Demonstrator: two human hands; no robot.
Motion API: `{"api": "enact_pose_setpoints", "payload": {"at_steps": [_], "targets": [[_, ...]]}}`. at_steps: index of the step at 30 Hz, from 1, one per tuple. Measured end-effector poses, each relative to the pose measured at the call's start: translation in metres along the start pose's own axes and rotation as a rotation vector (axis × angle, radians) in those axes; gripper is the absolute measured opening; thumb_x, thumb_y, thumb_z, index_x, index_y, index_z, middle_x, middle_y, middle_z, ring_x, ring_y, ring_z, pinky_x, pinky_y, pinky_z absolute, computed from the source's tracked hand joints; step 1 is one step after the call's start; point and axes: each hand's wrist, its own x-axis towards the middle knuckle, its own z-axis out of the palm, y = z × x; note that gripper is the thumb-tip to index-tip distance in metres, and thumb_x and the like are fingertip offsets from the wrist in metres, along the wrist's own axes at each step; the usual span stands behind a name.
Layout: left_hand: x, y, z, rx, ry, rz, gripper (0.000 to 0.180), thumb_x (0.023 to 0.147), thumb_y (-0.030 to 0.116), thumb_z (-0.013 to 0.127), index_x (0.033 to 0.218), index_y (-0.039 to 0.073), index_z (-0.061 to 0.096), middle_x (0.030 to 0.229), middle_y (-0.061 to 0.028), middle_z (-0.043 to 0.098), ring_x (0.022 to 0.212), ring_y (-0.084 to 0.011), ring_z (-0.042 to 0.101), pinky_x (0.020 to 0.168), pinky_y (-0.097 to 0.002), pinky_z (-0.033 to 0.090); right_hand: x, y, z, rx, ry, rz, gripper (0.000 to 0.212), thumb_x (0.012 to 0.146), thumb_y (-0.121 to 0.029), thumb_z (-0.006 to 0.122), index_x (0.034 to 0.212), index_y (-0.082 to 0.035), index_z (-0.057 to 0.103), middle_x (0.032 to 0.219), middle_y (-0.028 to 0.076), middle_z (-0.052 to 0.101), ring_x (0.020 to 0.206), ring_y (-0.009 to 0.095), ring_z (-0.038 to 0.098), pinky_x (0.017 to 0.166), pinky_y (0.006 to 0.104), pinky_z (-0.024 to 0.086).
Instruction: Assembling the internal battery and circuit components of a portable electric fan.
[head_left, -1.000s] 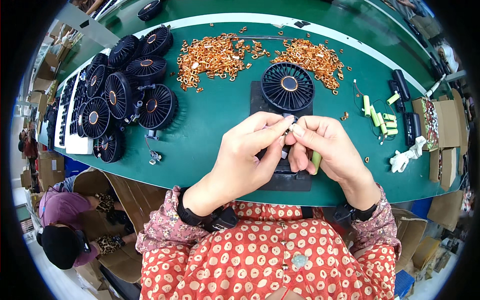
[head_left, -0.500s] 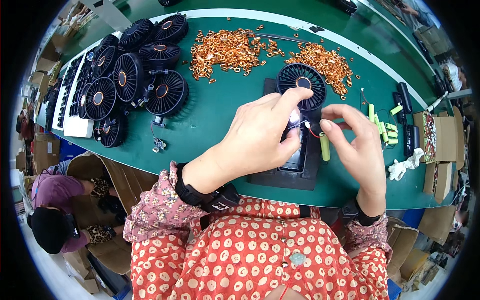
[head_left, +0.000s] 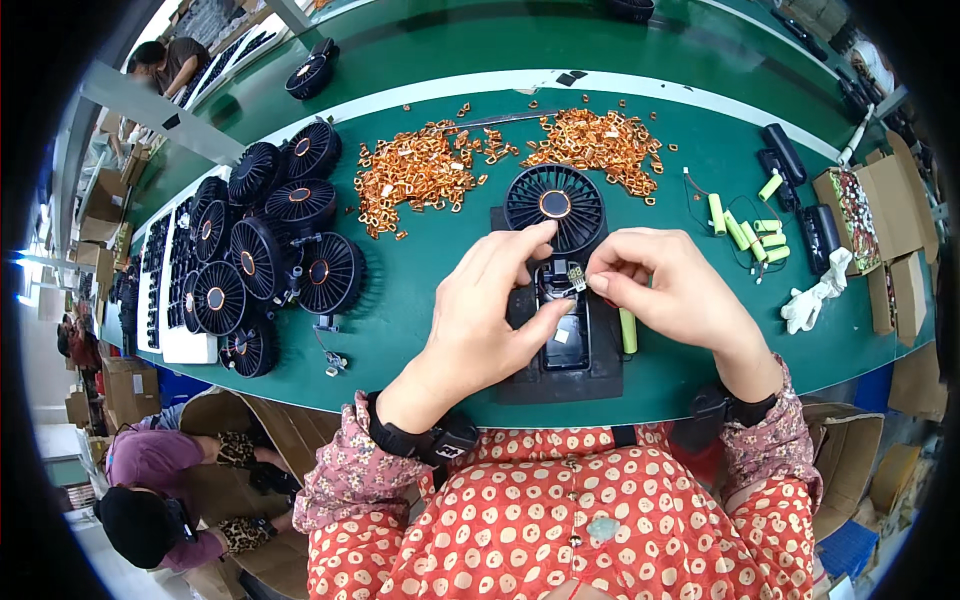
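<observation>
A black handheld fan with a round grille [head_left: 554, 204] lies with its handle housing [head_left: 566, 345] open toward me on a dark pad [head_left: 600, 385]. My left hand [head_left: 485, 305] curves over the handle, thumb and fingers closing on a small circuit board [head_left: 576, 277] at the handle's upper end. Some of its fingertips are hidden. My right hand [head_left: 665, 290] pinches the red battery lead [head_left: 606, 301] just right of the board. A light green cylindrical battery [head_left: 628, 331] lies beside the housing, partly under that hand.
Several black fans [head_left: 250, 255] are heaped at left beside a white tray [head_left: 188, 340]. Copper-coloured small rings [head_left: 415, 180] form two piles behind. At right lie green batteries [head_left: 745, 235], black housings [head_left: 820, 235], a white glove [head_left: 812, 300] and a cardboard box [head_left: 890, 220]. A co-worker [head_left: 150, 510] sits at lower left.
The view has shifted, so the table appears lower. My right hand has come in from the right and now pinches beside the board. The board has tipped, showing its display side.
</observation>
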Motion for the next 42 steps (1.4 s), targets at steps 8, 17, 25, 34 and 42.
{"api": "enact_pose_setpoints", "payload": {"at_steps": [8, 17, 25, 34, 42], "targets": [[-0.020, -0.005, 0.006, 0.098, 0.117, 0.018, 0.030, 0.074, -0.001, 0.075, 0.103, 0.004, 0.069, 0.103, -0.0102, 0.065, 0.093, -0.0285, 0.062, 0.080, -0.0369, 0.051, 0.003, 0.021, -0.001, 0.491, -0.022, 0.306, 0.014, 0.093, -0.014, 0.066, 0.096, 0.000, 0.068, 0.079, 0.001, 0.067, 0.068, 0.007, 0.065, 0.054, 0.0198, 0.048], [-0.022, -0.001, 0.014, 0.223, 0.104, 0.105, 0.029, 0.075, -0.004, 0.073, 0.103, 0.004, 0.071, 0.106, -0.0088, 0.065, 0.095, -0.0270, 0.061, 0.083, -0.0362, 0.049, -0.002, 0.015, 0.020, 0.483, 0.128, 0.202, 0.010, 0.092, -0.009, 0.067, 0.092, 0.001, 0.066, 0.079, 0.000, 0.065, 0.066, 0.004, 0.060, 0.058, 0.0195, 0.048], [-0.024, -0.009, 0.014, 0.143, 0.144, 0.070, 0.033, 0.069, -0.002, 0.077, 0.099, 0.006, 0.068, 0.105, -0.0075, 0.064, 0.096, -0.0291, 0.060, 0.082, -0.0382, 0.050, -0.007, 0.012, 0.028, -0.167, 0.267, -0.165, 0.006, 0.089, -0.004, 0.067, 0.088, 0.001, 0.064, 0.079, 0.003, 0.058, 0.060, 0.006, 0.052, 0.052, 0.0234, 0.040], [-0.026, -0.010, 0.014, 0.095, 0.147, 0.045, 0.031, 0.067, -0.002, 0.079, 0.095, 0.004, 0.066, 0.106, -0.0086, 0.065, 0.098, -0.0290, 0.060, 0.084, -0.0378, 0.049, -0.002, 0.013, 0.040, -0.062, 0.293, -0.093, 0.007, 0.087, -0.004, 0.066, 0.084, -0.001, 0.061, 0.074, 0.008, 0.055, 0.062, 0.021, 0.057, 0.053, 0.0331, 0.044], [-0.027, -0.011, 0.014, 0.063, 0.157, 0.011, 0.028, 0.067, -0.001, 0.080, 0.090, 0.004, 0.065, 0.106, -0.0086, 0.065, 0.099, -0.0284, 0.060, 0.083, -0.0375, 0.049, 0.000, 0.016, 0.044, -0.099, 0.315, -0.123, 0.009, 0.086, -0.004, 0.066, 0.082, -0.001, 0.059, 0.074, 0.009, 0.055, 0.061, 0.022, 0.057, 0.053, 0.0333, 0.044]]}}
